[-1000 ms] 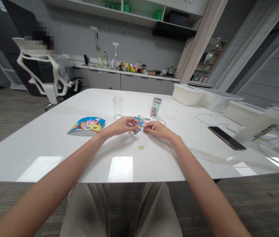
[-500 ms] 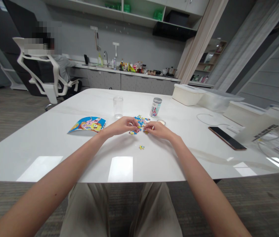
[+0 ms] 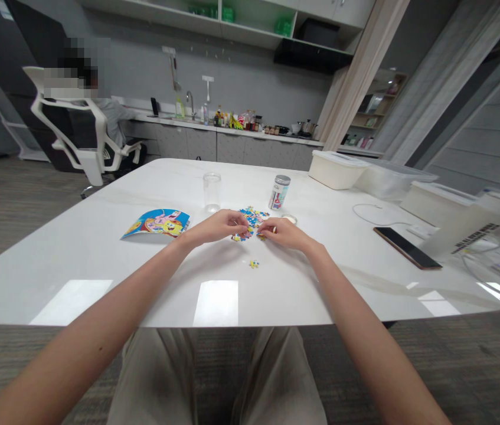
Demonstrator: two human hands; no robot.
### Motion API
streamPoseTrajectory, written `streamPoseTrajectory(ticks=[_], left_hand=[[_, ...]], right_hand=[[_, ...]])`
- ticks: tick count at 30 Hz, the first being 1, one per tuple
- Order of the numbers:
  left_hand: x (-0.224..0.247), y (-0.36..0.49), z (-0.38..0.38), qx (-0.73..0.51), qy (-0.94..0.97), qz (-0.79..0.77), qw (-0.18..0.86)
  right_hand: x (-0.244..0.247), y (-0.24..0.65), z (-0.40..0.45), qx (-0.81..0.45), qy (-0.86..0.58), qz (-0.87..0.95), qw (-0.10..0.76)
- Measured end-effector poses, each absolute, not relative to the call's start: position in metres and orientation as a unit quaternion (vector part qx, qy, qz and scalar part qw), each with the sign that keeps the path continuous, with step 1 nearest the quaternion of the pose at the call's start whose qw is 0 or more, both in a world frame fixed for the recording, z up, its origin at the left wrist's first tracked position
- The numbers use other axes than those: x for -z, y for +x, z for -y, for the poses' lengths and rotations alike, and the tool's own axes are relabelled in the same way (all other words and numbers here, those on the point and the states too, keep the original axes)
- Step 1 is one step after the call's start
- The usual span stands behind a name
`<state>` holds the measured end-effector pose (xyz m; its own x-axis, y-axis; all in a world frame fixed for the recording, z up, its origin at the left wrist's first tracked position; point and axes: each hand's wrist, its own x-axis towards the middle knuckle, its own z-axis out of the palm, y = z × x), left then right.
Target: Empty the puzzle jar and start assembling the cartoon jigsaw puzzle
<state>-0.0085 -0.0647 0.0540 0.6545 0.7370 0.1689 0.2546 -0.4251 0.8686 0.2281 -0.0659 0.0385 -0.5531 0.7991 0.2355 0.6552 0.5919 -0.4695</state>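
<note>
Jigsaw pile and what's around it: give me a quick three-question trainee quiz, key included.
1. Multiple choice: what stands left of the silver-lidded can? A) phone; B) clear jar; C) storage box.
2. True or false: the SpongeBob picture sheet lies nearer the left hand than the right hand.
3. Fill in: compared with the jigsaw pile, the separate yellow jigsaw section lies ___ to the person.
Key: 1. B; 2. true; 3. closer.

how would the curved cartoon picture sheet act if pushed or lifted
The picture sheet looks thin, so it would probably feel light and bend easily. Its bowed shape suggests it may hold a curl when lifted. The glossy table could let it slide if pushed.
</note>
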Motion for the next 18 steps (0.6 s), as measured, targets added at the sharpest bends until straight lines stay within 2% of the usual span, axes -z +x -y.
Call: streamPoseTrajectory(ticks=[2, 6, 8, 14, 18], left_hand=[[-0.053, -0.010, 0.065, -0.240, 0.831, -0.310, 0.394], [-0.051, -0.012, 0.068, -0.137, 0.901, -0.340, 0.232], [-0.051, -0.014, 0.069, -0.125, 0.911, -0.345, 0.186], [-0.052, -0.020, 0.062, -0.140, 0.911, -0.368, 0.120], [-0.049, -0.023, 0.057, -0.106, 0.918, -0.363, 0.123]], right_hand=[[-0.039, 0.228, 0.066, -0.171, -0.422, 0.864, 0.214], [-0.038, 0.229, 0.066, -0.176, -0.426, 0.861, 0.214], [-0.037, 0.229, 0.065, -0.176, -0.425, 0.862, 0.213], [-0.036, 0.230, 0.064, -0.186, -0.423, 0.862, 0.207], [-0.035, 0.230, 0.063, -0.185, -0.424, 0.861, 0.211]])
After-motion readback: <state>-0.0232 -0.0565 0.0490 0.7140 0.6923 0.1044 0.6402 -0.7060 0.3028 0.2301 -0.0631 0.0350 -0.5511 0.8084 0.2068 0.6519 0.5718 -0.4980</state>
